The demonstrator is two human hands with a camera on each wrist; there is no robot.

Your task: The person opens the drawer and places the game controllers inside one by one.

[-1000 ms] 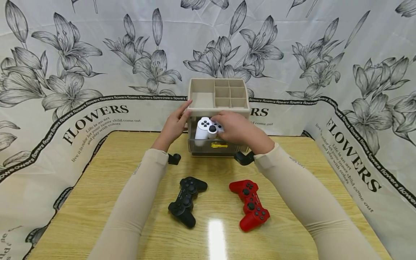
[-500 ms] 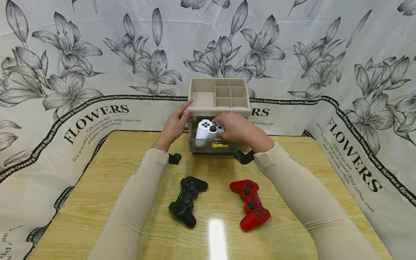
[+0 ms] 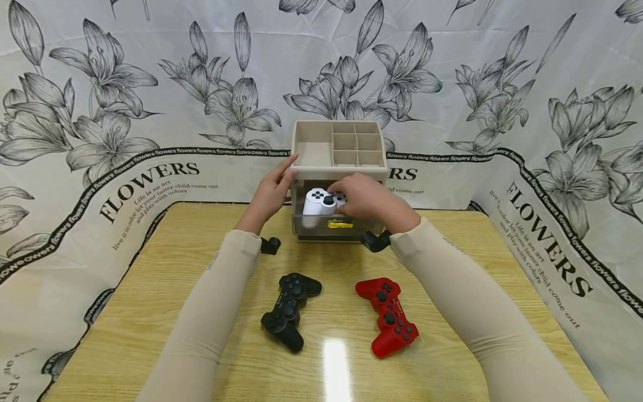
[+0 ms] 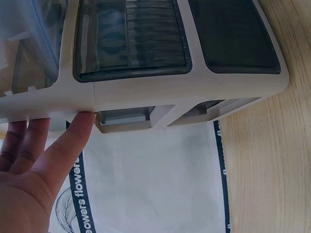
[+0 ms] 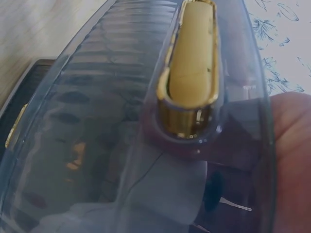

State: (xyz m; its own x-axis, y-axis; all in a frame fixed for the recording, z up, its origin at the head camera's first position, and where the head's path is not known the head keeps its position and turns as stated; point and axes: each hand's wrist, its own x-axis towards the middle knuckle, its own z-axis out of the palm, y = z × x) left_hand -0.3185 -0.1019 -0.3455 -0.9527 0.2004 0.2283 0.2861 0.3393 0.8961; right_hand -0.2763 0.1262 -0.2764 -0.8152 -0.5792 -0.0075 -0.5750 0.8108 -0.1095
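Observation:
A white game controller [image 3: 312,203] lies partly inside the pulled-out clear drawer [image 3: 308,225] of a beige storage box [image 3: 346,172]. My right hand [image 3: 374,204] reaches over the drawer front and grips the controller's right side, hiding that part. My left hand [image 3: 267,196] rests its extended fingers against the box's left upper edge. From the left wrist, a fingertip of the left hand [image 4: 43,179] touches the side frame of the box [image 4: 131,92]. Through the right wrist camera, the drawer's gold handle [image 5: 192,58] appears large, with the right hand [image 5: 294,160] behind the clear front.
A black game controller [image 3: 288,311] and a red game controller [image 3: 387,317] lie on the wooden table [image 3: 176,262] in front of the box. The box top has an open tray with several compartments [image 3: 356,144]. Behind hangs a flower-printed cloth [image 3: 236,184].
The white controller has sunk slightly lower into the drawer, with my right hand still gripping it. My left hand stays against the box.

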